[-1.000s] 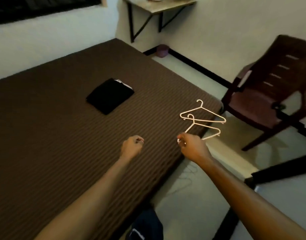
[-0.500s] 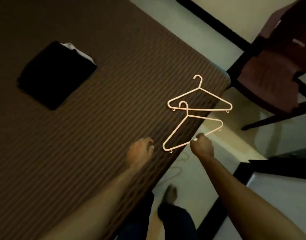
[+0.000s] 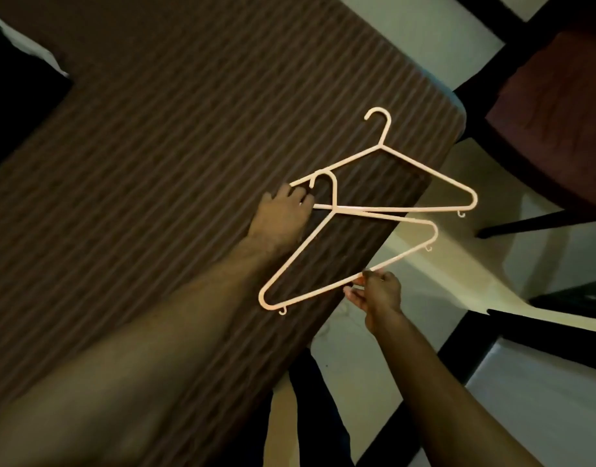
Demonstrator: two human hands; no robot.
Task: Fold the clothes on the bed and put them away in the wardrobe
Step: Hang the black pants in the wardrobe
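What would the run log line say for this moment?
right hand pinches near hanger bar | left hand at far hanger end | bed corner

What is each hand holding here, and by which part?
Right hand pinches the near hanger by its bottom bar. Left hand grips the far hanger at its left end.

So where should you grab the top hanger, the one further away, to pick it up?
Probably by its neck, just under the hook, coming from above. The far hanger lies flat on the bed, and its bottom bar is crossed by the near hanger, which the right hand pinches. The left hand is already touching its left corner, another free spot.
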